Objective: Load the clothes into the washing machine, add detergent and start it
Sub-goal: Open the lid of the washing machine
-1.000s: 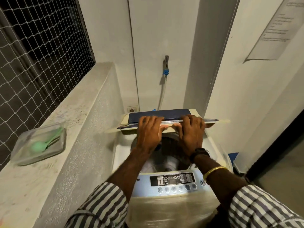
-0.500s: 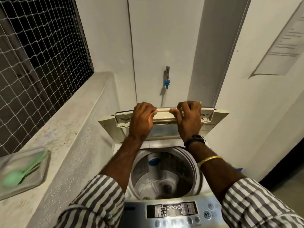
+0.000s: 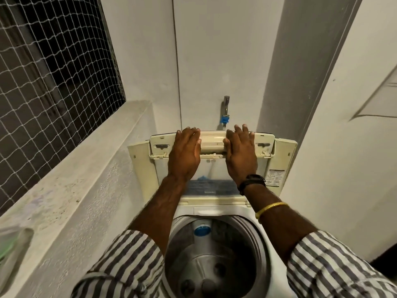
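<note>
Lid [image 3: 283, 151] of the washing machine [image 3: 268, 269] stands folded upright, both hands flat against it: left hand [image 3: 184, 155] and right hand [image 3: 241, 154], fingers straight. Below the wrists gapes the drum [image 3: 214, 259], no clothes visible inside.

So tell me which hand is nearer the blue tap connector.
Right. The right hand presses the lid just below-right of the blue tap connector; the left hand lies further left.

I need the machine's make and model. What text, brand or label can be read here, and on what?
Embossed logo on the lid: too faint to read.
Sticker on the lid's right side: print too small to read.
Paper notice on the right wall: blurred, unreadable.
</note>
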`<state>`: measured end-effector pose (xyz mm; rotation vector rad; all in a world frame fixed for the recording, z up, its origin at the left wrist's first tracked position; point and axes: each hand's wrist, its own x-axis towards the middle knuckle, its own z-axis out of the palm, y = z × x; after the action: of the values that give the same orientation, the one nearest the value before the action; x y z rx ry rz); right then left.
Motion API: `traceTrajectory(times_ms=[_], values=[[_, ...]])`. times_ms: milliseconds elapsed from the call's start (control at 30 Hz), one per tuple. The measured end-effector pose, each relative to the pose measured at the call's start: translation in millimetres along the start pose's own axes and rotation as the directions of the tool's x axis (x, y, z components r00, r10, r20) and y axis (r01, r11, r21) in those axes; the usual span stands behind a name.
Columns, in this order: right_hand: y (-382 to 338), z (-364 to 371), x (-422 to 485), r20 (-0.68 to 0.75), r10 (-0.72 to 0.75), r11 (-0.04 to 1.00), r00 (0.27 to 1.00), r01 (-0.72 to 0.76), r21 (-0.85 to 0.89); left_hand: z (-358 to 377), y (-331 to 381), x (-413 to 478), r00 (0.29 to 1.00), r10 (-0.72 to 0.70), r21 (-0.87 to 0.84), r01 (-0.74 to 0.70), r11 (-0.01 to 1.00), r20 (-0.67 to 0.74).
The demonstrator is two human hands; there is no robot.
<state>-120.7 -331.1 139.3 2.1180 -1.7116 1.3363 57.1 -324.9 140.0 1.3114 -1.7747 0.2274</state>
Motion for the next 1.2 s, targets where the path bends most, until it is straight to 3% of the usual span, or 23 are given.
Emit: traceTrajectory(times_ms=[200, 400, 667, 967, 1200], values=[[14.0, 26.5, 20.6, 0.072, 0.02, 0.999, 0.997, -0.018, -0.033, 20.7, -16.2, 23.2, 0.984, -0.029, 0.078, 0.015, 0.997, 0.178], [23.8, 46.4, 40.6, 0.133, 0.054, 0.997, 0.99, -0.047, -0.055, 41.0, -30.8, 41.6, 0.963, -0.062, 0.154, 0.022, 0.988, 0.261], [29.9, 61.8, 57.3, 0.152, 0.081, 0.995, 0.985, -0.071, -0.071, 62.8, -48.1, 51.1, 0.964, -0.024, 0.22, -0.036, 0.975, 0.267], [23.6, 61.6, 43.5, 0.081, 0.085, 0.994, 0.993, -0.079, -0.075, 60.4, -46.0, 41.6, 0.974, 0.023, 0.205, -0.071, 0.976, 0.226], [11.4, 48.4, 33.5, 0.133, 0.09, 0.975, 0.987, -0.06, -0.216, 42.6, -41.5, 39.2, 0.958, 0.065, 0.206, -0.126, 0.97, 0.28]])
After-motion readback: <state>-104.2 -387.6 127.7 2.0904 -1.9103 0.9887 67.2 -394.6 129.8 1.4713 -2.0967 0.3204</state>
